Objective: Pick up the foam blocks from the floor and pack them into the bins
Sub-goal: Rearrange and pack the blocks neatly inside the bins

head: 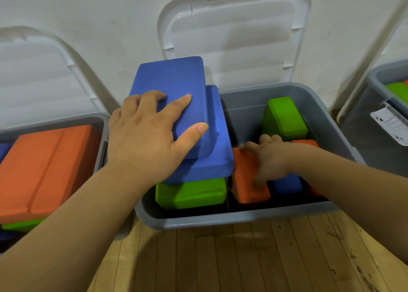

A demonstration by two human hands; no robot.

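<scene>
Your left hand [145,132] lies flat, fingers straight, on the top blue block [174,82]; right hand [269,159] grips an orange block [241,174] in the grey bin [242,220].

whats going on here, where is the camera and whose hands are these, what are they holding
No machine here: one camera worn on a person's head looks down at their two bare hands. The left hand rests flat on the top blue foam block, stacked over a second blue block and a green block in the middle grey bin. The right hand, blurred, grips an orange block in the same bin. The bin's clear lid stands open against the wall. The left bin holds orange blocks.
</scene>
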